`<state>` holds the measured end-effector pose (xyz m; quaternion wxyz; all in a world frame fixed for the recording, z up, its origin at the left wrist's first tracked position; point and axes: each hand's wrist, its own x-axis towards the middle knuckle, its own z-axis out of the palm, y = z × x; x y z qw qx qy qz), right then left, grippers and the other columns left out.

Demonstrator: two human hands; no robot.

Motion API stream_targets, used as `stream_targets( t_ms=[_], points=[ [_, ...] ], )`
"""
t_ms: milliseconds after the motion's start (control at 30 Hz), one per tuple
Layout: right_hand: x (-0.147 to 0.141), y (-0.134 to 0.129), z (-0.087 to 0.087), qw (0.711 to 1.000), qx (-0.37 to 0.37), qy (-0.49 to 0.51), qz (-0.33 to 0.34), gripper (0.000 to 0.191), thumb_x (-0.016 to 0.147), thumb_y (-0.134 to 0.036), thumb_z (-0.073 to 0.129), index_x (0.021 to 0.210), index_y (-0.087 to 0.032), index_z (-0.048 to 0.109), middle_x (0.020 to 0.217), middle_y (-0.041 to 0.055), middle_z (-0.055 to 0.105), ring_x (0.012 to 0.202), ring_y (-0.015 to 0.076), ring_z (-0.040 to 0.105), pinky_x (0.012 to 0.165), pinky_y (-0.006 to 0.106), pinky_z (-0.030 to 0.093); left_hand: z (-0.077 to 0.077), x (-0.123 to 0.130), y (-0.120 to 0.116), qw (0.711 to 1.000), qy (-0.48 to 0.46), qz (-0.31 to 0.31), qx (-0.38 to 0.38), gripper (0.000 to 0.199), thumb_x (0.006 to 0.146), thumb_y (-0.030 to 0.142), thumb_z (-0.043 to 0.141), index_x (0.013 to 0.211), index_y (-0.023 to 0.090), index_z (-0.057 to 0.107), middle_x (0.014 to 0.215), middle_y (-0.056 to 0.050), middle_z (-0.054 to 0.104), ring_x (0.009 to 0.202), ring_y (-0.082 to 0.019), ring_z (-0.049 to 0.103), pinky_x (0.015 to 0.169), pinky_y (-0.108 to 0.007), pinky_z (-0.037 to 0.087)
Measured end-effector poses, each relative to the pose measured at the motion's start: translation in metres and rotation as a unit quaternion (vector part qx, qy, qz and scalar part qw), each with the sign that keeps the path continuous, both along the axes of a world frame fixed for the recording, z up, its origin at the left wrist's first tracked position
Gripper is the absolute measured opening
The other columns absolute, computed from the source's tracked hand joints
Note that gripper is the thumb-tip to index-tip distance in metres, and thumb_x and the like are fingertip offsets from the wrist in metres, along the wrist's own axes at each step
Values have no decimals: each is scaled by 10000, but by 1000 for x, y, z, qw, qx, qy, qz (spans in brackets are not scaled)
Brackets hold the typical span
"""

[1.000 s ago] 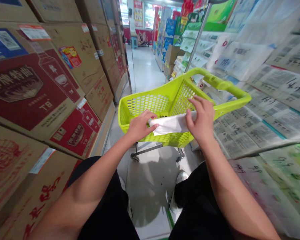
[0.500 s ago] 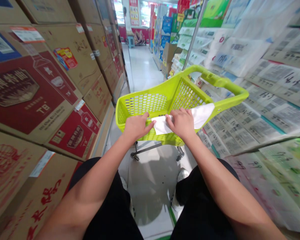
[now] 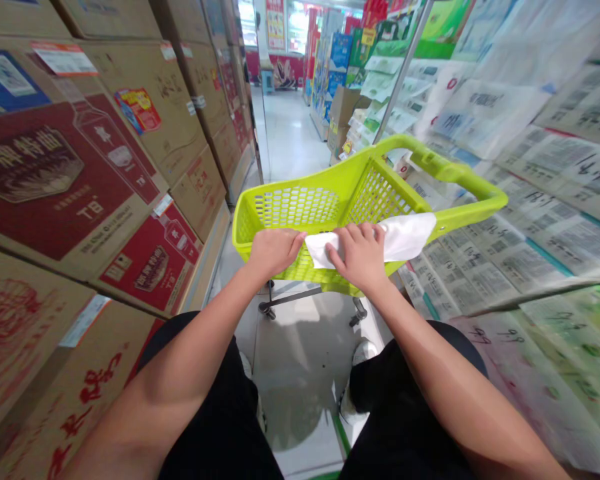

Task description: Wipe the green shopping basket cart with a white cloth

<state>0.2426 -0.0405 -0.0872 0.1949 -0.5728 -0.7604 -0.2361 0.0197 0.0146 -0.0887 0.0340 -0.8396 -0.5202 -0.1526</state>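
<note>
A lime-green shopping cart stands sideways before me, its handle to the right. My left hand is closed over the near rim, thumb drawn in against the fingers. The tip of that thumb is close to the left end of a white cloth; whether they touch I cannot tell. Over the same rim lies the cloth, flat and stretching right toward the handle. My right hand presses on it with bent fingers, gripping cloth and rim together. The undersides of both hands' grips are hidden.
Stacked cartons wall the left side closely. On the right, wrapped paper packs rise in tiers. A metal pole stands behind the cart, and a tiled aisle runs back past an open cardboard box.
My left thumb has closed in toward its fingers and the hand now looks tighter. The right hand has shifted slightly left on the cloth. The view has moved a little.
</note>
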Motion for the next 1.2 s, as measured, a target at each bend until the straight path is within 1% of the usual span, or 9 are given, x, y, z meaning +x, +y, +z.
stream_targets(
  t_ms=[100, 167, 400, 567, 767, 867, 1000, 1100, 1200],
  points=[
    [-14, -1, -5, 1000, -4, 0, 23, 443, 1062, -546, 433, 1239, -203, 649, 1149, 109, 694, 1102, 321, 511, 1049, 496, 280, 0, 0, -1, 1000, 4, 9, -2, 767, 1081, 557, 122, 1005, 176, 783, 1026, -153, 800, 960, -349, 752, 706, -382, 461],
    [-9, 1, -4, 1000, -4, 7, 17, 409, 1079, -512, 406, 1174, -209, 663, 1083, 98, 698, 1071, 305, 521, 1019, 473, 298, -1, 0, 1, 1000, 8, 27, -3, 768, 1082, 550, 123, 1011, 165, 783, 1032, -164, 798, 959, -358, 751, 710, -389, 468],
    [44, 10, 12, 996, 47, 28, -63, 379, 1081, -394, 382, 858, -225, 639, 886, 77, 665, 963, 282, 513, 971, 449, 316, -6, 1, 10, 997, 22, 73, 14, 775, 1092, 482, 109, 1003, 114, 785, 986, -198, 789, 926, -372, 753, 686, -395, 468],
    [25, 8, 4, 996, 51, 21, -73, 387, 1085, -383, 367, 929, -219, 681, 956, 93, 674, 1029, 311, 497, 1041, 501, 288, -7, 6, 8, 998, 11, 66, 18, 742, 1091, 462, 148, 984, 106, 790, 959, -204, 787, 906, -358, 756, 694, -392, 464],
    [-15, 2, -9, 999, -9, 15, 39, 424, 1091, -422, 384, 1355, -213, 641, 1219, 110, 678, 1159, 312, 479, 1134, 486, 249, -6, 11, 3, 998, 2, 57, 12, 726, 1091, 462, 169, 983, 108, 794, 946, -201, 787, 896, -346, 756, 690, -375, 460],
    [-2, 3, -3, 999, -18, 17, 33, 407, 1102, -401, 342, 1246, -211, 672, 1119, 97, 685, 1101, 289, 509, 1091, 448, 293, -6, 8, 6, 998, 5, 62, 9, 725, 1092, 465, 173, 988, 110, 797, 962, -208, 786, 910, -344, 753, 714, -373, 472],
    [33, 8, 10, 999, 16, 30, -35, 400, 1094, -390, 331, 1025, -215, 684, 988, 94, 656, 1027, 287, 519, 1048, 452, 327, -8, 1, 12, 997, 16, 68, 13, 767, 1091, 481, 130, 1016, 101, 792, 985, -220, 781, 946, -360, 745, 722, -389, 473],
    [43, 9, 12, 997, 31, 32, -57, 398, 1083, -406, 343, 1022, -214, 686, 995, 102, 643, 1038, 301, 510, 1059, 479, 331, -9, 0, 14, 998, 18, 66, 16, 781, 1090, 476, 107, 1021, 100, 789, 995, -220, 781, 960, -363, 744, 721, -391, 468],
    [30, 6, 5, 997, 35, 29, -64, 407, 1066, -464, 382, 1085, -206, 697, 1056, 122, 642, 1098, 332, 483, 1105, 529, 305, -9, 2, 12, 998, 15, 66, 21, 783, 1089, 463, 100, 1015, 100, 790, 985, -217, 782, 935, -360, 747, 717, -391, 464]
  ],
)
